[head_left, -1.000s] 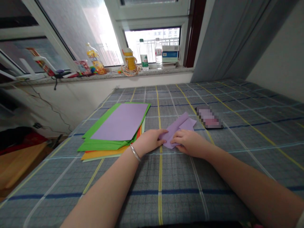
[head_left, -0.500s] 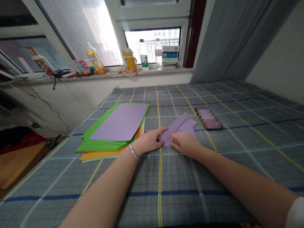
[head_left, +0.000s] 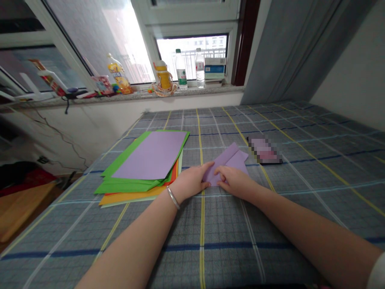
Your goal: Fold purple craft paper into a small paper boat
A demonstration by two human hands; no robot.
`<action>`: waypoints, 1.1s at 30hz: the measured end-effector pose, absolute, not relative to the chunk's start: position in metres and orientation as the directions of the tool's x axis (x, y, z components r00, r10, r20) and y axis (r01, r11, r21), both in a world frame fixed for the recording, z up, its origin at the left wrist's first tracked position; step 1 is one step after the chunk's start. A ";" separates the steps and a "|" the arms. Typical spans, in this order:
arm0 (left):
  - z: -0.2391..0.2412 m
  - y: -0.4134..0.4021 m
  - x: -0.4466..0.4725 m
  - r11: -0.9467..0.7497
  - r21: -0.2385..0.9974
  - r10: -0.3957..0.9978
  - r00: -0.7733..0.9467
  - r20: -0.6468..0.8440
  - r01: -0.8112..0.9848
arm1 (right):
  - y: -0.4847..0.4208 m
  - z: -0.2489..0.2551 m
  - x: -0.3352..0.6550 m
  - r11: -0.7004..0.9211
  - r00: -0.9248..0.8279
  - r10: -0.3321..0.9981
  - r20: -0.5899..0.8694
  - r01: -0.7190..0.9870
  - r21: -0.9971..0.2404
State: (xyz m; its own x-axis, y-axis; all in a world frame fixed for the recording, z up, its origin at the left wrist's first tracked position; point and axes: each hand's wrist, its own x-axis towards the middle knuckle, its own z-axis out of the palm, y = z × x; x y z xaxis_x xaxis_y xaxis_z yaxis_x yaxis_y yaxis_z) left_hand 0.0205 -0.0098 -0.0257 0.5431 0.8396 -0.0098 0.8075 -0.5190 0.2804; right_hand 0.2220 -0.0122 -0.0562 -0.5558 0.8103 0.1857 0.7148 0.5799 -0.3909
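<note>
A folded lilac paper [head_left: 229, 160] lies on the grey checked cloth [head_left: 210, 224] in front of me. My left hand [head_left: 190, 182], with a silver bangle at the wrist, presses its near left corner, thumb on top and fingers curled on the paper's edge. My right hand [head_left: 235, 180] pinches the near edge of the same paper right beside the left thumb. The paper's near end is hidden under both hands.
A stack of coloured sheets [head_left: 144, 164], lilac on top of green, orange and yellow, lies to the left. A blurred flat object [head_left: 264, 150] lies to the right of the folded paper. Bottles [head_left: 179, 68] and a box stand on the window sill behind.
Both hands have slid slightly up the folded paper and closer together. The paper's near end is now more covered; the paper itself stays in place.
</note>
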 end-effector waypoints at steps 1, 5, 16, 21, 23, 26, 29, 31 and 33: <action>-0.027 -0.009 0.019 -0.538 0.302 0.829 0.558 0.023 0.787 | -0.011 -0.057 0.224 0.597 -0.569 0.797 0.202 0.696 -0.398; -0.032 -0.008 0.010 -0.656 0.285 0.754 0.620 0.215 0.699 | -0.008 -0.060 0.229 0.643 -0.607 0.761 0.230 0.659 -0.390; -0.026 -0.020 0.010 -0.874 -0.072 0.465 0.870 0.162 0.480 | -0.010 -0.056 0.228 0.719 -0.669 0.694 0.267 0.627 -0.300; -0.023 -0.022 0.010 -0.874 -0.043 0.476 0.870 0.128 0.484 | -0.010 -0.053 0.231 0.740 -0.694 0.671 0.260 0.606 -0.291; -0.022 -0.022 0.010 -0.874 -0.033 0.478 0.869 0.127 0.485 | -0.009 -0.052 0.233 0.753 -0.709 0.657 0.256 0.600 -0.270; -0.021 -0.022 0.009 -0.876 -0.028 0.474 0.871 0.128 0.481 | -0.010 -0.050 0.236 0.770 -0.734 0.638 0.231 0.602 -0.211; -0.019 -0.021 0.008 -0.880 -0.016 0.469 0.873 0.133 0.475 | -0.011 -0.046 0.240 0.785 -0.756 0.619 0.212 0.592 -0.182; -0.018 -0.021 0.006 -0.875 0.003 0.480 0.867 0.138 0.484 | -0.012 -0.043 0.242 0.794 -0.769 0.607 0.199 0.581 -0.180; -0.018 -0.020 0.005 -0.868 0.025 0.495 0.857 0.145 0.496 | -0.014 -0.041 0.243 0.797 -0.776 0.603 0.186 0.579 -0.168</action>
State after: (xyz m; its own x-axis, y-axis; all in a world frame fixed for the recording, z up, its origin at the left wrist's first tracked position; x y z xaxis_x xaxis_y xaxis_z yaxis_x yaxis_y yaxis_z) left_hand 0.0046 -0.0202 -0.0177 0.8570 0.4946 0.1447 0.4965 -0.8677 0.0253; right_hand 0.2433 -0.0136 -0.0407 -0.7757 0.6030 0.1862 0.5795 0.7974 -0.1684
